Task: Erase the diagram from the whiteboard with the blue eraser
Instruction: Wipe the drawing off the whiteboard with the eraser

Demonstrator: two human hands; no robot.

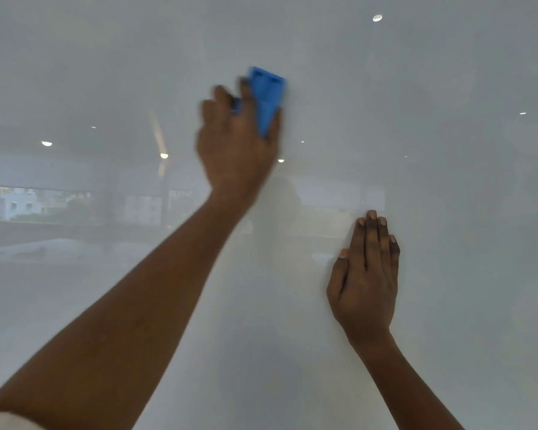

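The glossy whiteboard (pixel 448 119) fills the whole view. I see no drawn lines on it. My left hand (pixel 233 141) is raised near the upper middle and grips the blue eraser (pixel 267 97), pressed flat against the board; hand and eraser look blurred from motion. My right hand (pixel 365 277) lies flat on the board lower right, fingers together and pointing up, holding nothing.
The board surface mirrors the room behind me: ceiling lights (pixel 46 143), windows with buildings (pixel 16 203) at left, and a faint outline of a person near the middle.
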